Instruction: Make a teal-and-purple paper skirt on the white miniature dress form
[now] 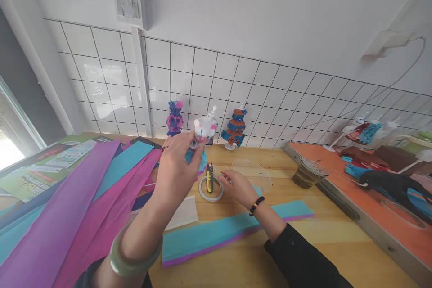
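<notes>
We pinch the white doll upright in our left hand, fingers closed round its blue skirt to steady it, while our right hand, fingers loosely curled, rests beside the tape roll on the counter

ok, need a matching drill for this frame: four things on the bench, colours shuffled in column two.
Things:
1. tape roll
2. bracelet on the right hand
3. bangle on the left hand
4. long paper strip in front of the hands

Colours:
A. pale green
B. turquoise with a purple edge
C. white
D. dark beads with one orange bead

Pairs: 1-C, 2-D, 3-A, 4-B
</notes>
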{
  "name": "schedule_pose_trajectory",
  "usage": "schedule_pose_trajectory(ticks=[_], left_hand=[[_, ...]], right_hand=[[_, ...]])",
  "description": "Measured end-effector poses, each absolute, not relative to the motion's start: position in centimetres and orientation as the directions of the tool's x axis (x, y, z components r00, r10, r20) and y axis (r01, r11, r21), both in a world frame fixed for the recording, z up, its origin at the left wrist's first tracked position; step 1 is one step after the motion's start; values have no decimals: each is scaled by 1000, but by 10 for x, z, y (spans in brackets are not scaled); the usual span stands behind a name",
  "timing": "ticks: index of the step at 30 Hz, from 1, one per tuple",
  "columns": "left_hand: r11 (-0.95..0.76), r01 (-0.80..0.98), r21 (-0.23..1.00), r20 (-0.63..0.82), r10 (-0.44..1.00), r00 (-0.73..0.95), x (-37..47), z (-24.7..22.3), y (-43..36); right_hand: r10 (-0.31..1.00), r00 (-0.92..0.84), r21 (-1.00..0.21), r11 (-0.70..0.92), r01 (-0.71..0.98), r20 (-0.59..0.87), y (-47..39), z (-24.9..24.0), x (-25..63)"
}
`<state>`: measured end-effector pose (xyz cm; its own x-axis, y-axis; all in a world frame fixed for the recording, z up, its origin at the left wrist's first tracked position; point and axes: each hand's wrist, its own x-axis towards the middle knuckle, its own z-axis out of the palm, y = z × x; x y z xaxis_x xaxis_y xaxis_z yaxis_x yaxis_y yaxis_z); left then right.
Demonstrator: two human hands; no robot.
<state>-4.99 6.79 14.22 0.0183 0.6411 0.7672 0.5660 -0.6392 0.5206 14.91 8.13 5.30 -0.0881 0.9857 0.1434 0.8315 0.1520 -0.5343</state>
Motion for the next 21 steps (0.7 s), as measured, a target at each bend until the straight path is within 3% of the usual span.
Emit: schedule_pose_trajectory(ticks=[5, 8, 13, 21], left_hand=[[-568, 348, 746, 587, 808, 59, -40, 145, 58], [-448, 159, 880, 418, 888, 190, -33, 147, 52], [-290, -38, 956, 280, 873, 400, -22, 147, 42], [-263, -74, 962, 265, 836, 480, -11, 146, 36]], right_hand=[[975, 16, -718, 150, 680, 220, 46, 74, 164], [925, 196, -908, 246, 339, 324, 25, 96, 158], [888, 248, -920, 355, 165, 387, 2, 127, 142], [889, 220, -916, 388, 102, 401, 7, 131, 137]])
